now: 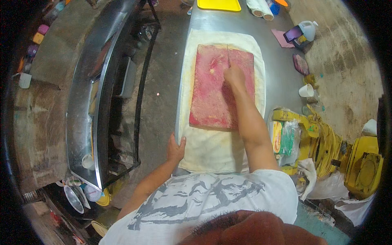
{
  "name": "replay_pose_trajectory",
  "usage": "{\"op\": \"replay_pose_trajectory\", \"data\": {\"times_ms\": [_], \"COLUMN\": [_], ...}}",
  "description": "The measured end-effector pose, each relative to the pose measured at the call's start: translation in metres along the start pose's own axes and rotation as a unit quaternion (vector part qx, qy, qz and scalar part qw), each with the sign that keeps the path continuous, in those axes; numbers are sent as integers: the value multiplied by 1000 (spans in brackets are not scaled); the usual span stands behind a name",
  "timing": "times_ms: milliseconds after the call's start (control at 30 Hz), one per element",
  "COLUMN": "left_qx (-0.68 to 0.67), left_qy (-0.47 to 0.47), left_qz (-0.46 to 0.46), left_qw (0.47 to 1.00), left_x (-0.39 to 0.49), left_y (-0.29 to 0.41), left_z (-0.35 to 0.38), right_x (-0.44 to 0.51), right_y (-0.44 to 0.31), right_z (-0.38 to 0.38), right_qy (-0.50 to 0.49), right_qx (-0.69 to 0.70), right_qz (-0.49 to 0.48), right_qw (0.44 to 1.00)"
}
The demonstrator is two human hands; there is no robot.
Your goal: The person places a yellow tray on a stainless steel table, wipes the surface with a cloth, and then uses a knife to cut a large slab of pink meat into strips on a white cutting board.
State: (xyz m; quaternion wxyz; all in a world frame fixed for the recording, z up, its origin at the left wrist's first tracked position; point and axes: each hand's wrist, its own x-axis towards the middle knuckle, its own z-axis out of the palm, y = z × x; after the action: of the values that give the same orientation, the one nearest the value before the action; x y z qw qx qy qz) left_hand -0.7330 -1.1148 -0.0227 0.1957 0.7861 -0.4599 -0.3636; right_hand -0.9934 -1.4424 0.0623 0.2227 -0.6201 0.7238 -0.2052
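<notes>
A flat, rectangular pink-red slab (pixel 211 101) with pale, worn-looking patches lies on a folded cream cloth (pixel 211 150); its material is unclear. My right hand (pixel 234 75) is closed around the handle of a knife over the slab's right half. The thin knife blade (pixel 228 55) points away from me and reaches the slab's far edge. At the near left, my left hand (pixel 176 150) rests against the cloth-covered table edge, thumb apart from the fingers, holding no loose object. Beneath the cloth is a long metal table (pixel 214 23).
A yellow tray (pixel 219 4) and white rolls (pixel 259 10) lie at the far end. Along the right wall stand a plastic jug (pixel 308 30), a phone (pixel 293 33) and a white cup (pixel 306 90). Yellow machinery (pixel 309 125) is at my right; a metal counter (pixel 82 119) stands left.
</notes>
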Motion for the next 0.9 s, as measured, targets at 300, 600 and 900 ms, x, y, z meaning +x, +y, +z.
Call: {"op": "replay_pose_trajectory", "data": {"times_ms": [300, 600, 900], "left_qx": [11, -16, -319], "left_qy": [16, 239, 9], "left_qz": [5, 12, 442], "left_qw": [1000, 971, 838], "left_x": [3, 155, 63], "left_y": [-20, 108, 433], "left_z": [12, -38, 80], "right_x": [1, 1, 4], "right_y": [-4, -7, 3], "right_z": [0, -4, 6], "right_qy": [-1, -12, -18], "right_qx": [12, -14, 26], "right_qz": [31, 29, 29], "right_qw": [999, 999, 999]}}
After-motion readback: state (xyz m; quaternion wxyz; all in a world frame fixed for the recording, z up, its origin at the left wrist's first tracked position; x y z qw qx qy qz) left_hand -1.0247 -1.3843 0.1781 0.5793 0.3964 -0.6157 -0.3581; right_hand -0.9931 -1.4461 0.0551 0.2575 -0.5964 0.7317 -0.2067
